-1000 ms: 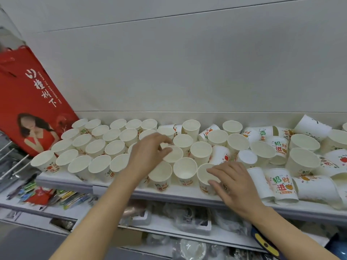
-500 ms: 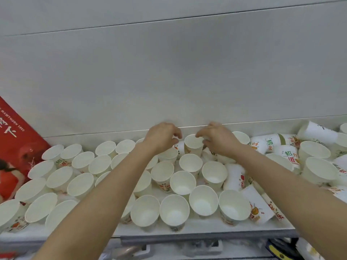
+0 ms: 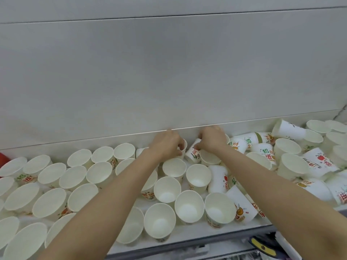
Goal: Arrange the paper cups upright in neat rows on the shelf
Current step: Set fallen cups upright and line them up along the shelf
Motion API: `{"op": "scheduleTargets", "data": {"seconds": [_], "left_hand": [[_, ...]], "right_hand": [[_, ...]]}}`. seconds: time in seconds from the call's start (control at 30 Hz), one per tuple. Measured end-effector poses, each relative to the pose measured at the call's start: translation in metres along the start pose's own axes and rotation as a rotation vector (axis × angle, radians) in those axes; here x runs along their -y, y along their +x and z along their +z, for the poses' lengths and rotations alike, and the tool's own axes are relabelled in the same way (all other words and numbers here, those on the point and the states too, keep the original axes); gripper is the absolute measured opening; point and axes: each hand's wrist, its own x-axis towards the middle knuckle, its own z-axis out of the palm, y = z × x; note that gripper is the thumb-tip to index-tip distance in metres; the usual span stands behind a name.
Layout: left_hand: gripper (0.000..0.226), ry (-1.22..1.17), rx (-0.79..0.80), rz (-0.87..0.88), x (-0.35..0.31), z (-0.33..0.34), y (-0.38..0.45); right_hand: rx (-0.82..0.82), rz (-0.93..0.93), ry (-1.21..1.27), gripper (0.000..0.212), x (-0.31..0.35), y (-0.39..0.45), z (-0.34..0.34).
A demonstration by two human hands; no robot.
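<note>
Now left grip (image 3: 167,145) curled round upright cup (image 3: 183,149), right grip (image 3: 211,138) pinching tilted cup (image 3: 193,153) beside it.

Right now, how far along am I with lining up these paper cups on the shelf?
Roughly half done. The upright cups on the left and centre already stand in rows. At the back wall, your left hand grips an upright cup while your right hand grips a tipped printed cup. The jumbled cups on the right, many on their sides, are left.

Both bare arms reached forward, the left hand (image 3: 166,145) and right hand (image 3: 211,139) close together, fingers curled.
</note>
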Motion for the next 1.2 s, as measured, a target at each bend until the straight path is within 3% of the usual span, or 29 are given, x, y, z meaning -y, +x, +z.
{"op": "scheduleTargets", "data": {"seconds": [0.13, 0.27, 0.5, 0.57, 0.7, 0.8, 0.93, 1.07, 1.2], "left_hand": [[0.017, -0.003, -0.059, -0.060, -0.006, 0.006, -0.001], [0.016, -0.104, -0.078, -0.136, -0.013, 0.012, 0.000], [0.014, -0.295, -0.079, -0.251, 0.006, -0.008, -0.010], [0.014, -0.207, -0.072, -0.259, 0.028, -0.021, -0.015], [0.018, 0.029, 0.101, -0.226, 0.051, -0.033, -0.023], [0.019, 0.074, 0.094, -0.279, 0.062, -0.029, -0.030], [0.024, 0.058, 0.092, -0.324, 0.073, -0.020, -0.042], [0.027, -0.010, 0.069, -0.327, 0.077, -0.013, -0.046], [0.026, -0.042, 0.053, -0.330, 0.080, -0.009, -0.048]], "right_hand": [[-0.030, 0.064, 0.269, 0.019, -0.009, 0.000, -0.007], [-0.195, -0.121, 0.175, 0.013, -0.018, -0.006, -0.001], [-0.225, -0.277, 0.129, 0.007, -0.026, -0.011, 0.014], [-0.230, -0.285, 0.204, 0.008, -0.028, -0.013, 0.013], [-0.317, -0.392, 0.340, 0.007, -0.008, -0.018, 0.003], [-0.171, -0.368, 0.377, 0.009, 0.037, -0.024, 0.000], [0.056, -0.180, 0.191, 0.017, 0.091, -0.015, -0.004], [0.235, -0.010, 0.271, 0.025, 0.112, -0.006, -0.001], [0.301, 0.153, 0.408, 0.023, 0.115, -0.005, 0.002]]}}
